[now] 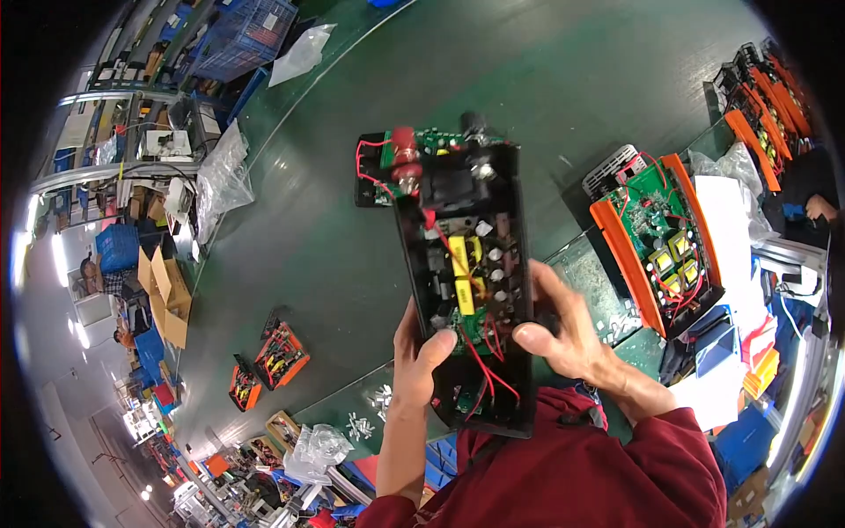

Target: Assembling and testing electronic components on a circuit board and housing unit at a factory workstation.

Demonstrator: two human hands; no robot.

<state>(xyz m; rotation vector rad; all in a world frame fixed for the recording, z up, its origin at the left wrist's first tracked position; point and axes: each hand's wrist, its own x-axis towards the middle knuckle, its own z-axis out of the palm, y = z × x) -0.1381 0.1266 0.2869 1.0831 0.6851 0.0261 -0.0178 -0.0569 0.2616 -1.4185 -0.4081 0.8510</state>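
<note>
Case (521, 374) lies between the left grip (421, 368) and the right grip (572, 339), held up over the worktop (317, 255), its open side facing up and its near end close to the maroon sleeves (673, 449). Both grips sit toward the case's near half, one at each long wall.

The case is a long, dark box with straight, thin walls. A ribbed red terminal (403, 154) and a rounded black terminal (475, 128), both slightly blurred, stand at its far end. Along its middle sit two blocky yellow transformers (462, 275), one behind the other, with small round parts beside them. Thin, glossy red wires (480, 361) curl loosely toward its near end.

The left grip pinches the left wall, thumb bent over the rim, fingers mostly hidden outside and below. The right grip is spread wider, thumb tip at the right rim, forefinger along the outer wall; its other fingertips are hidden.

Beyond the case's far end, partly covered by it, a green board (431, 139) rests on the worktop. Right of the case stands an orange unit (698, 220) with flat side panels. Small pale parts (359, 426) and a crumpled clear bag (319, 451) lie left of its near end. Well left are smaller orange units (282, 354) and an open cardboard box (176, 304).
</note>
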